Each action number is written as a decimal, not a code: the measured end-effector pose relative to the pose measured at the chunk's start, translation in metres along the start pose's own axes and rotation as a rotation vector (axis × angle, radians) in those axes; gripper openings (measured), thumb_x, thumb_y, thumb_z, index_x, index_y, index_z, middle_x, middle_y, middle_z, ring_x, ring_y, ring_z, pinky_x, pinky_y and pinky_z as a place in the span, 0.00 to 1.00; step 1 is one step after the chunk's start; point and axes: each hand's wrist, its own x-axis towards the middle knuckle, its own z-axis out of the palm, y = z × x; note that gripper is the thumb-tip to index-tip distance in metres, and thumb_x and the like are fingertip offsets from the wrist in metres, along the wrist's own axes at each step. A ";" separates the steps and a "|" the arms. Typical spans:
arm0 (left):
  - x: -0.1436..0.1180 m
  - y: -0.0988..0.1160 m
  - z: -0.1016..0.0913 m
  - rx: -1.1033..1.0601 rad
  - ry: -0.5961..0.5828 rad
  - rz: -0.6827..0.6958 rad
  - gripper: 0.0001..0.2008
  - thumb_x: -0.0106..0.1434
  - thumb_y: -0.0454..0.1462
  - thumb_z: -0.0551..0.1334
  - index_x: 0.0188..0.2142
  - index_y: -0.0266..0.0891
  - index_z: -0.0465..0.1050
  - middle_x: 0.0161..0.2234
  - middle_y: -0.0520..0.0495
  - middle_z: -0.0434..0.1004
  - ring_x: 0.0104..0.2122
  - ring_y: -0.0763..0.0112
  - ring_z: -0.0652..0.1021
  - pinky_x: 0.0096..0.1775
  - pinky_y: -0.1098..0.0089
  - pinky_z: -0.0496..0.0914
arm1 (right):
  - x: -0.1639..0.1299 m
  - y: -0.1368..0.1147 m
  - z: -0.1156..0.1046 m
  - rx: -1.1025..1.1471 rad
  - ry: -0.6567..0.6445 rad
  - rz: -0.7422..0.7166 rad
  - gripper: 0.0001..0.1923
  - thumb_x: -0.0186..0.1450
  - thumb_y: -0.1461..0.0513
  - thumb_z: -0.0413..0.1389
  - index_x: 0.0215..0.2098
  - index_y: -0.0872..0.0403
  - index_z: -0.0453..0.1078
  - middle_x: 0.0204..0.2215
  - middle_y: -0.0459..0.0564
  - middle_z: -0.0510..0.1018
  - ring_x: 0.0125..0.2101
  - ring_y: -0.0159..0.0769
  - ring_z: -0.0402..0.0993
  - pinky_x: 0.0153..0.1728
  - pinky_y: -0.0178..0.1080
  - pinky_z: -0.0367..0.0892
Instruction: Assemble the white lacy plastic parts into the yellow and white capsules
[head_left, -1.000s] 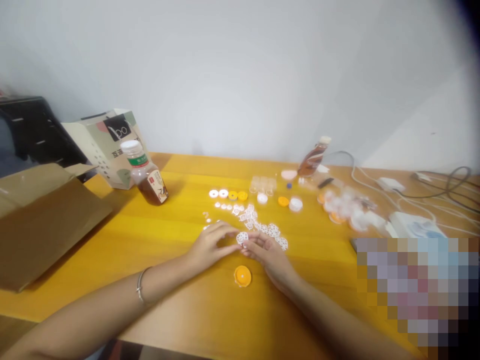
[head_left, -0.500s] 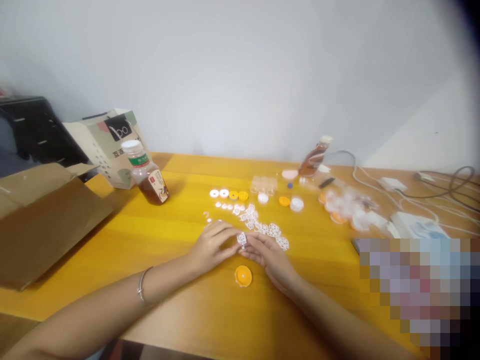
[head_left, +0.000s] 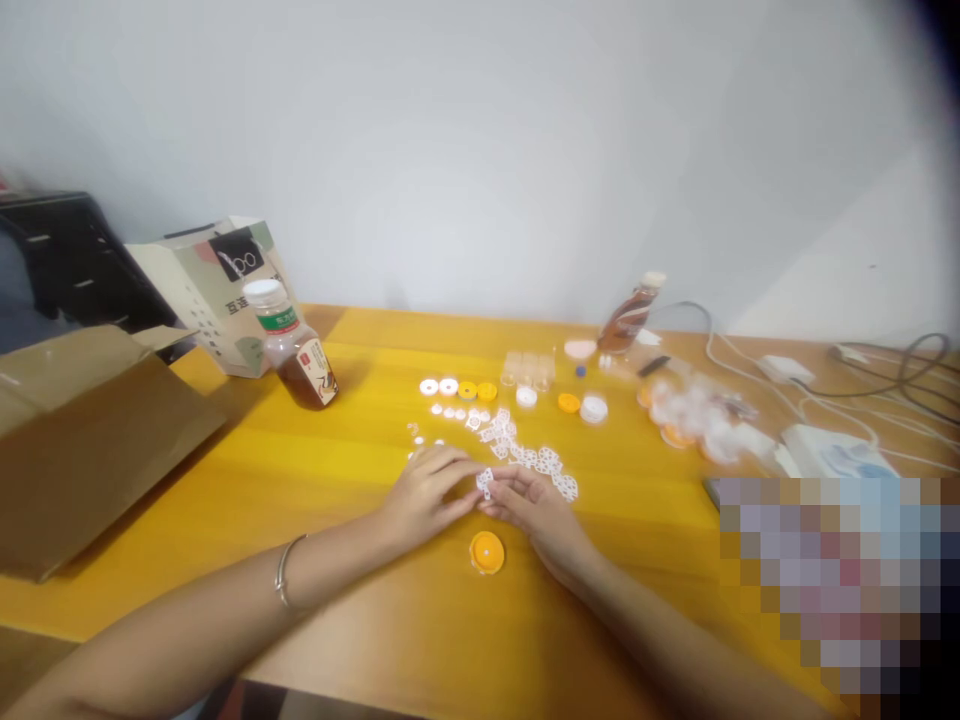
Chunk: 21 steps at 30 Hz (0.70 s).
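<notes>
Between my two hands is a small white perforated plastic piece (head_left: 485, 484). My left hand (head_left: 431, 497) pinches its left side with the fingertips. From the other side, my right hand (head_left: 534, 508) grips it between thumb and fingers. Just below the hands on the table lies a round orange cap-like part (head_left: 487, 552), its hollow side up with a pale dot in the centre. Beyond my fingers, a trail of white lattice pieces (head_left: 541, 461) runs toward the right. Small white discs (head_left: 448, 412) lie in a row past my left hand.
White and orange rings (head_left: 448, 387) stand behind the discs, beside clear plastic cups (head_left: 529, 369). A juice bottle (head_left: 298, 350), a paper bag (head_left: 225, 300) and an open cardboard box (head_left: 105, 450) occupy the left. At right are another bottle (head_left: 631, 315), bagged parts (head_left: 697, 415) and cables (head_left: 795, 400).
The white perforated piece has turned slightly and shifted a little to the right and down between my fingertips. My right fingers have moved a little over it; the rest looks the same.
</notes>
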 end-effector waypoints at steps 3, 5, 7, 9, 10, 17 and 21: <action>0.001 0.002 -0.001 -0.055 0.000 -0.023 0.12 0.60 0.38 0.58 0.43 0.40 0.70 0.36 0.45 0.73 0.37 0.69 0.72 0.40 0.67 0.67 | 0.001 0.002 -0.001 0.001 0.003 -0.004 0.15 0.50 0.56 0.64 0.31 0.56 0.71 0.25 0.46 0.78 0.26 0.30 0.74 0.37 0.37 0.71; 0.002 0.003 -0.001 -0.134 0.000 -0.049 0.12 0.59 0.39 0.59 0.42 0.39 0.70 0.37 0.45 0.73 0.37 0.69 0.73 0.40 0.67 0.67 | 0.001 0.002 0.000 0.000 0.013 -0.014 0.15 0.49 0.56 0.64 0.31 0.56 0.72 0.25 0.46 0.77 0.25 0.29 0.74 0.36 0.37 0.71; 0.003 0.003 0.000 -0.249 0.000 -0.107 0.10 0.59 0.38 0.59 0.40 0.37 0.71 0.36 0.45 0.74 0.36 0.69 0.73 0.40 0.67 0.68 | 0.001 0.001 0.000 -0.014 0.016 -0.022 0.15 0.49 0.56 0.64 0.31 0.56 0.72 0.25 0.45 0.77 0.25 0.29 0.74 0.36 0.37 0.71; 0.004 0.002 0.003 -0.366 -0.005 -0.199 0.08 0.60 0.38 0.59 0.37 0.36 0.71 0.34 0.45 0.75 0.34 0.70 0.74 0.38 0.68 0.69 | 0.000 0.000 0.002 -0.043 0.013 -0.023 0.15 0.50 0.55 0.64 0.32 0.55 0.73 0.26 0.46 0.77 0.24 0.29 0.73 0.35 0.37 0.71; 0.004 0.001 0.005 -0.414 -0.009 -0.247 0.08 0.60 0.38 0.59 0.36 0.36 0.71 0.32 0.45 0.75 0.33 0.71 0.75 0.37 0.69 0.69 | -0.001 -0.001 0.002 -0.055 0.013 -0.025 0.15 0.50 0.55 0.64 0.32 0.55 0.73 0.26 0.46 0.77 0.24 0.29 0.73 0.35 0.37 0.71; 0.004 -0.001 0.012 -0.590 -0.013 -0.386 0.07 0.59 0.36 0.60 0.36 0.34 0.70 0.31 0.46 0.75 0.32 0.72 0.75 0.36 0.71 0.70 | 0.001 -0.002 0.003 -0.112 0.010 -0.052 0.15 0.49 0.54 0.63 0.31 0.55 0.74 0.23 0.45 0.77 0.22 0.30 0.72 0.33 0.39 0.71; 0.004 -0.001 0.012 -0.657 -0.014 -0.418 0.10 0.58 0.36 0.60 0.40 0.35 0.68 0.31 0.46 0.75 0.32 0.72 0.75 0.36 0.71 0.70 | 0.000 0.000 0.003 -0.158 0.003 -0.064 0.15 0.52 0.53 0.61 0.32 0.54 0.72 0.26 0.46 0.75 0.25 0.31 0.72 0.35 0.41 0.70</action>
